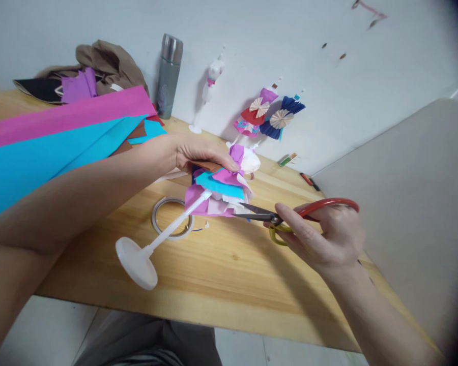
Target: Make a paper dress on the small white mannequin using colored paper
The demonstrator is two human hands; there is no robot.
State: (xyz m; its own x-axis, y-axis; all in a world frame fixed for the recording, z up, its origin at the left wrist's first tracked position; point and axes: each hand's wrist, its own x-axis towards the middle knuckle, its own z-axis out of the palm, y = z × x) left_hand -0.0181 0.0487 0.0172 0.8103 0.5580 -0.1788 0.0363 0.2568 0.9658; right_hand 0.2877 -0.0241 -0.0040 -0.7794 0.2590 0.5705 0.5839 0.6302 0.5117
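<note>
My left hand (198, 152) is closed around a small white doll figure (248, 161) dressed in layered paper pieces of purple, blue, pink and white (217, 190). The figure is tilted over the table, its white stand rod and round base (137, 262) pointing toward me. My right hand (320, 236) grips red-handled scissors (328, 204) with a yellow loop below. The scissor blades (254, 212) touch the lower edge of the paper skirt.
A tape roll (164, 206) lies on the wooden table (232, 274) under the figure. Large pink and blue paper sheets (41, 147) cover the left side. A grey flask (168, 76), a white doll stand (209, 91), two dressed dolls (269, 117) and clothing (99, 63) sit by the wall.
</note>
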